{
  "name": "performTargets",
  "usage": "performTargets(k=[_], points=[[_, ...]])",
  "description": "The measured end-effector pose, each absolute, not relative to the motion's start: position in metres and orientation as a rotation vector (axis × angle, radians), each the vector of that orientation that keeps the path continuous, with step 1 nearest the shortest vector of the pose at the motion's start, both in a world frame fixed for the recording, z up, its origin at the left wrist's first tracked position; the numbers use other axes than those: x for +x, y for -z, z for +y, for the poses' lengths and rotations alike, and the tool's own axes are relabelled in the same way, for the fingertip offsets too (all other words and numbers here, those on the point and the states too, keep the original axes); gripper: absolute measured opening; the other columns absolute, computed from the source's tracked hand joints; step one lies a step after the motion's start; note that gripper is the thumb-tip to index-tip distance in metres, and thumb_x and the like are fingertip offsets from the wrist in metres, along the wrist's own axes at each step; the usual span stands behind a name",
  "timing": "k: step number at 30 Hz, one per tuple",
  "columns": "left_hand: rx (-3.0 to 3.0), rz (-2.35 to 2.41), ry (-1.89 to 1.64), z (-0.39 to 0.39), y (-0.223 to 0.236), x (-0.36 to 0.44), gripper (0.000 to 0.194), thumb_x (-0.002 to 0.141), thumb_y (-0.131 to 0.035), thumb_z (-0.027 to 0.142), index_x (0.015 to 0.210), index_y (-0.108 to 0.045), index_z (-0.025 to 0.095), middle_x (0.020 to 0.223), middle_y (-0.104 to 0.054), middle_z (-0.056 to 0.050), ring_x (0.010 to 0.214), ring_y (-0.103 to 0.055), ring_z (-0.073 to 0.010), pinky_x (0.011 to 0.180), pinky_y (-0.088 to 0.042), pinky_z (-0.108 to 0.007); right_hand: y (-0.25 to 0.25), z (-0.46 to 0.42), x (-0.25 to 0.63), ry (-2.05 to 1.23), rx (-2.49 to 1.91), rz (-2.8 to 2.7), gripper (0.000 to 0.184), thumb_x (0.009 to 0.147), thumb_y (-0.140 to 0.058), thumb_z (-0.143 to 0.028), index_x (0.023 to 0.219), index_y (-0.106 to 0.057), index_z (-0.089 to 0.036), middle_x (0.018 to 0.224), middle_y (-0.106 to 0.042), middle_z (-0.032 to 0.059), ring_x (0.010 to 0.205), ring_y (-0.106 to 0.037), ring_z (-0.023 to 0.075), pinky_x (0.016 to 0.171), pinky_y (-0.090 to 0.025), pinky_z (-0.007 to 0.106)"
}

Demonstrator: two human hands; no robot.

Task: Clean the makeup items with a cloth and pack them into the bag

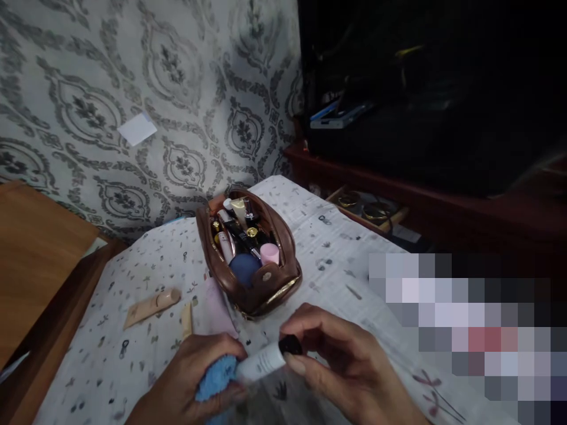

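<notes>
My left hand (199, 372) is closed around a blue cloth (217, 378) and the lower end of a white cosmetic tube (261, 361) with small print. At its other end, the thumb and fingers of my right hand (341, 360) pinch the tube's black cap (290, 344). Just beyond my hands stands an unzipped brown makeup bag (290, 265), packed with several tubes and bottles, a pink-lidded jar (269, 254) and a dark blue round item (244, 270). A pale lilac tube (217, 307) lies against the bag's near left side.
On the patterned white cloth (328, 260) lie a beige tube (153, 307) and a small yellowish tube (186, 320), left of the bag. Behind is a patterned wall; a wooden panel (39, 242) borders the left. At right are a dark red shelf (354, 171) and an open drawer (372, 209).
</notes>
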State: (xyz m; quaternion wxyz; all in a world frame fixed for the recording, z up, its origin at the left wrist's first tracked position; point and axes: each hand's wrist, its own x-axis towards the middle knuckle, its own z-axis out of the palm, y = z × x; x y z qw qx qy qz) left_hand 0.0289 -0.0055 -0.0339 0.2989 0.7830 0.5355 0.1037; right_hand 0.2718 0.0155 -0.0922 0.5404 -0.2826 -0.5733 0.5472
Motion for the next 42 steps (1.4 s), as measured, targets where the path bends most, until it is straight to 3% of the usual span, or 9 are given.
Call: performTargets(k=[7, 12, 18, 24, 29, 32, 36, 39, 42], points=[[2.120, 1.359, -0.140, 0.016, 0.030, 0.049, 0.037, 0.092, -0.052, 0.060, 0.105, -0.073, 0.033, 0.094, -0.074, -0.004, 0.088, -0.067, -0.0230, 0.083, -0.056, -0.035, 0.100, 0.023, 0.305, -1.187, -0.757, -1.328, 0.010, 0.086, -0.070, -0.030, 0.096, -0.070, -0.032, 0.081, -0.071, 0.0046, 0.067, -0.069, 0.0166, 0.059, -0.059, 0.023], [2.310, 1.537, -0.410, 0.016, 0.023, 0.037, 0.032, 0.092, -0.054, 0.055, 0.107, -0.073, 0.035, 0.100, -0.075, -0.004, 0.094, -0.068, -0.0261, 0.088, -0.058, -0.042, 0.103, 0.024, 0.321, -1.012, -0.894, -1.338, 0.012, 0.084, -0.072, -0.034, 0.096, -0.071, -0.031, 0.081, -0.071, 0.0051, 0.066, -0.069, 0.0175, 0.054, -0.060, 0.022], [2.694, 1.564, -0.814, 0.056, -0.022, 0.042, 0.020, 0.097, -0.052, 0.033, 0.109, -0.067, 0.026, 0.096, -0.071, -0.003, 0.084, -0.067, -0.0181, 0.080, -0.053, -0.030, 0.086, 0.023, 0.325, -0.735, -1.013, -1.200, 0.013, 0.080, -0.075, -0.036, 0.093, -0.072, -0.033, 0.076, -0.069, -0.0001, 0.051, -0.064, 0.0136, 0.047, -0.059, 0.020], [2.960, 1.459, -0.415, 0.130, -0.049, 0.041, 0.029, 0.099, -0.042, 0.030, 0.112, -0.065, 0.019, 0.105, -0.067, -0.006, 0.100, -0.061, -0.0228, 0.087, -0.047, -0.033, 0.033, 0.035, 0.317, -0.483, -1.125, -1.079, 0.024, 0.075, -0.081, -0.044, 0.093, -0.073, -0.029, 0.083, -0.073, 0.0027, 0.063, -0.070, 0.0183, 0.054, -0.061, 0.028], [2.912, 1.346, 0.200, 0.176, -0.047, 0.060, 0.028, 0.088, -0.053, 0.019, 0.109, -0.070, 0.024, 0.105, -0.071, -0.004, 0.105, -0.063, -0.0255, 0.087, -0.047, -0.033, -0.003, 0.068, 0.301, -0.251, -1.052, -1.316, 0.023, 0.079, -0.079, -0.036, 0.095, -0.072, -0.022, 0.089, -0.074, 0.0030, 0.073, -0.069, 0.0166, 0.069, -0.059, 0.033], [2.861, 1.305, 0.277, 0.190, -0.037, 0.077, 0.039, 0.086, -0.053, 0.013, 0.120, -0.069, 0.024, 0.114, -0.072, -0.006, 0.108, -0.063, -0.0266, 0.088, -0.047, -0.033, -0.009, 0.091, 0.297, -0.089, -0.993, -1.536, 0.021, 0.083, -0.075, -0.031, 0.101, -0.072, -0.020, 0.088, -0.072, 0.0027, 0.076, -0.069, 0.0159, 0.072, -0.058, 0.032], [2.787, 1.340, 0.362, 0.198, -0.026, 0.088, 0.051, 0.091, -0.052, 0.024, 0.142, -0.053, 0.023, 0.128, -0.067, -0.013, 0.114, -0.063, -0.0297, 0.088, -0.049, -0.035, -0.014, 0.110, 0.295, 0.183, -0.914, -1.750, 0.017, 0.089, -0.068, -0.027, 0.103, -0.070, -0.020, 0.089, -0.069, 0.0028, 0.074, -0.069, 0.0160, 0.067, -0.058, 0.031], [2.757, 1.315, 0.311, 0.201, -0.021, 0.088, 0.053, 0.091, -0.051, 0.031, 0.143, -0.050, 0.023, 0.137, -0.062, -0.012, 0.120, -0.061, -0.0301, 0.091, -0.050, -0.035, -0.020, 0.118, 0.291, 0.291, -0.885, -1.848, 0.012, 0.090, -0.065, -0.023, 0.102, -0.069, -0.021, 0.086, -0.068, 0.0019, 0.070, -0.066, 0.0144, 0.061, -0.056, 0.029], [2.754, 1.347, 0.290, 0.201, -0.018, 0.089, 0.049, 0.089, -0.052, 0.026, 0.138, -0.054, 0.024, 0.138, -0.062, -0.011, 0.120, -0.062, -0.0286, 0.091, -0.050, -0.034, -0.025, 0.124, 0.285, 0.359, -0.833, -1.937, 0.010, 0.092, -0.062, -0.021, 0.100, -0.068, -0.020, 0.085, -0.066, 0.0029, 0.068, -0.065, 0.0146, 0.059, -0.054, 0.028]])
